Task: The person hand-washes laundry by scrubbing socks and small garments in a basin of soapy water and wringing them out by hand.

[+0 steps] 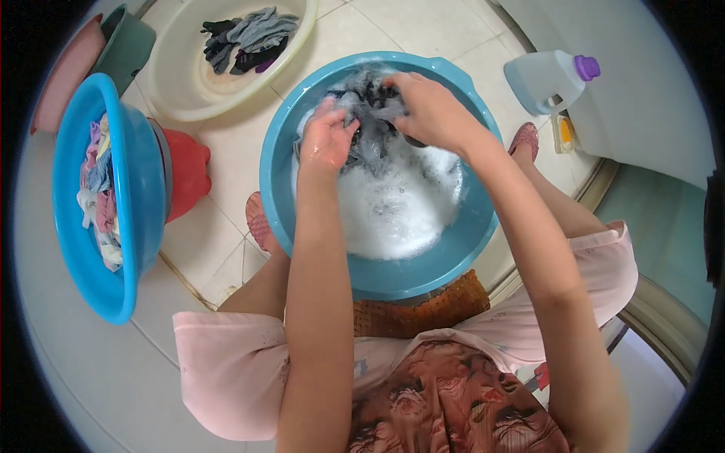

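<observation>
A large blue plastic basin [419,283] stands on the floor between the person's legs, with white suds [396,215] over its water. Dark wet cloth [371,139] lies in the suds at the basin's far side. My left hand [328,136] is at the left of this cloth, palm up and wet, its fingers spread and bent against the cloth's edge. Across from it, my right hand [433,110] curves over the cloth's right side with foam about the fingertips. Whether the right fingers grip the cloth is hidden by the foam.
A cream basin [170,90] with dark and grey clothes [257,34] stands beyond, at the left. Nearer left, a bright blue basin [144,192] of light clothes rests on a red stool [187,172]. A purple-capped jug [538,79] and a soap dish [563,135] are at the right.
</observation>
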{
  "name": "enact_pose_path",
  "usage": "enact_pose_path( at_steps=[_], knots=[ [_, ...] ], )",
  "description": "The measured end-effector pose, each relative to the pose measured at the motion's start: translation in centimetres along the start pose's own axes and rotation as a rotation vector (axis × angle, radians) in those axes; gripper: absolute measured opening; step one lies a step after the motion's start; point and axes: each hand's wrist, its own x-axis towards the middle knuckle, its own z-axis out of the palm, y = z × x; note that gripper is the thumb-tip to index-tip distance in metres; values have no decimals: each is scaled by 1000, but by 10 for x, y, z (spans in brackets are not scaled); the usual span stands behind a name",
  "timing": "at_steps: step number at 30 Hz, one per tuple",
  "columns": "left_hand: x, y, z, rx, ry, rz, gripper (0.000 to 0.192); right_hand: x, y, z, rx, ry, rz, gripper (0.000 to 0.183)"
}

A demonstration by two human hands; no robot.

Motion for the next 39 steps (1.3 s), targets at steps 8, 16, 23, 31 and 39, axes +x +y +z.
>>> enact_pose_path(
  at_steps=[8, 16, 23, 31, 39],
  knots=[
    [-62, -49, -29, 424, 674, 519, 40, -65, 71, 59, 148, 101, 349, 58],
    [-68, -145, -45, 109, 371, -383, 51, -71, 100, 175, 678, -231, 1025, 74],
    [-60, -65, 18, -61, 261, -65, 38, -42, 5, 64, 1152, 62, 428, 53],
    [-55, -50, 16, 346, 414, 437, 40, -26, 30, 17, 418, 319, 261, 56],
    [-81, -84, 9, -306, -15, -414, 45, -109, 35, 34, 1432, -339, 330, 40]
  ],
)
